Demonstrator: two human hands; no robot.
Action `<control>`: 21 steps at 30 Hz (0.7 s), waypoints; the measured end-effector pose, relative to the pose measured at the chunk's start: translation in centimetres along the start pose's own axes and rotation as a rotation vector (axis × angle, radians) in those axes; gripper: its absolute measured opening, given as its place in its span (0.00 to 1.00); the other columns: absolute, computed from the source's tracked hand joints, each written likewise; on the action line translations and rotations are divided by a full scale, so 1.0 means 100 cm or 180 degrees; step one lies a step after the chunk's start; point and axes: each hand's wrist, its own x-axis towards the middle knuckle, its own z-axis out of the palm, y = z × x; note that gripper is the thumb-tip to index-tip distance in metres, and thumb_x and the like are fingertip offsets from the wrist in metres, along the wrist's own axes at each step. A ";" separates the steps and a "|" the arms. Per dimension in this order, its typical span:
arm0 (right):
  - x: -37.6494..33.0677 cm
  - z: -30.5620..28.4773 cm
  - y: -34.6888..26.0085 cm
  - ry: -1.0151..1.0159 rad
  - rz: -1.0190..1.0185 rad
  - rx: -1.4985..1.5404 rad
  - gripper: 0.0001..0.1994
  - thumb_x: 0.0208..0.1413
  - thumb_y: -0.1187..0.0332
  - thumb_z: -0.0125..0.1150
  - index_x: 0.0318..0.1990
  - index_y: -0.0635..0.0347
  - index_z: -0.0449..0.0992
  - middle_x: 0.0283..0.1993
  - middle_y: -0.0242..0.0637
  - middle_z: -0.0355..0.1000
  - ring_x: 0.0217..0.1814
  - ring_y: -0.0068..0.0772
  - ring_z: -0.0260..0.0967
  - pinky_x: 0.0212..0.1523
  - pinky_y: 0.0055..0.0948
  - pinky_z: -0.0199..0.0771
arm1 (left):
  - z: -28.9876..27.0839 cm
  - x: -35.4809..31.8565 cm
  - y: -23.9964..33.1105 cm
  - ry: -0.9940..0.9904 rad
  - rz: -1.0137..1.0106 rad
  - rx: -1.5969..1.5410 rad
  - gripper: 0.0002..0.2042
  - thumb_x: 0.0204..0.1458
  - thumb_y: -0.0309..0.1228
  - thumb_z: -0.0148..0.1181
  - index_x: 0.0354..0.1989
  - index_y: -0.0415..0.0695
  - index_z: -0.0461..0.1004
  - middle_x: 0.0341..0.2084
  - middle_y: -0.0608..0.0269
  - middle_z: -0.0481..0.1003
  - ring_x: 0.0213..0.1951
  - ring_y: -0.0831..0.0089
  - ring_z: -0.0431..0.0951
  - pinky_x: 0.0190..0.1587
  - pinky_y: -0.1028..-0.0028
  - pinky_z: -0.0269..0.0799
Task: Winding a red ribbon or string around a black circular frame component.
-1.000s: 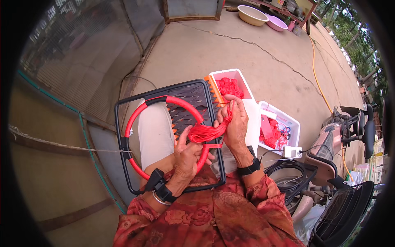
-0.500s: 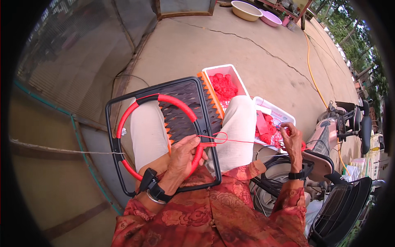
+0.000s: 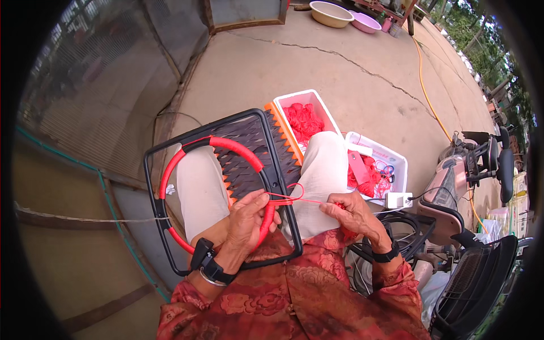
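Observation:
A black rectangular frame (image 3: 148,187) lies across my lap, with a round ring (image 3: 241,148) inside it, mostly wrapped in red cord. My left hand (image 3: 245,224) is closed round the ring's lower right part, thumb and fingertips at the cord turns there. From those turns a thin red cord (image 3: 309,200) runs to the right, with a small loop standing above it. My right hand (image 3: 357,218) pinches that cord over my right thigh. A bunched red hank shows below its fingers, partly hidden by the hand.
Two white boxes stand beyond my right knee: one holds red cord (image 3: 303,119), the other holds red cord, a red box and blue-handled scissors (image 3: 388,169). A black and orange mesh crate (image 3: 277,129) sits between my knees. A scooter (image 3: 447,184) stands at right.
My right hand has come left and inward, from beside the second box to over my thigh. The cord span between my hands is shorter. My left hand keeps its hold on the ring.

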 end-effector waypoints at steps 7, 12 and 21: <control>-0.034 -0.019 0.050 0.0850 0.0717 0.1052 0.14 0.58 0.67 0.57 0.20 0.60 0.69 0.17 0.20 0.60 0.21 0.12 0.53 0.21 0.20 0.53 | -0.011 0.006 0.003 -0.0021 -0.0262 -0.0370 0.07 0.55 0.28 0.58 0.34 0.39 0.67 0.22 0.52 0.73 0.20 0.61 0.76 0.14 0.69 0.67; -0.035 -0.019 0.052 0.0849 0.0747 0.1367 0.15 0.59 0.67 0.57 0.20 0.60 0.70 0.17 0.21 0.60 0.21 0.12 0.53 0.21 0.20 0.52 | -0.018 0.007 0.002 -0.0188 -0.0342 -0.0569 0.07 0.52 0.24 0.58 0.28 0.41 0.65 0.21 0.51 0.72 0.20 0.60 0.75 0.14 0.68 0.67; -0.026 -0.025 0.078 0.0918 0.0896 0.0718 0.14 0.58 0.58 0.61 0.32 0.61 0.74 0.18 0.25 0.64 0.21 0.19 0.60 0.23 0.25 0.60 | -0.016 0.009 -0.002 -0.0271 -0.0345 -0.0404 0.06 0.52 0.22 0.56 0.29 0.42 0.65 0.22 0.51 0.72 0.20 0.60 0.76 0.15 0.68 0.68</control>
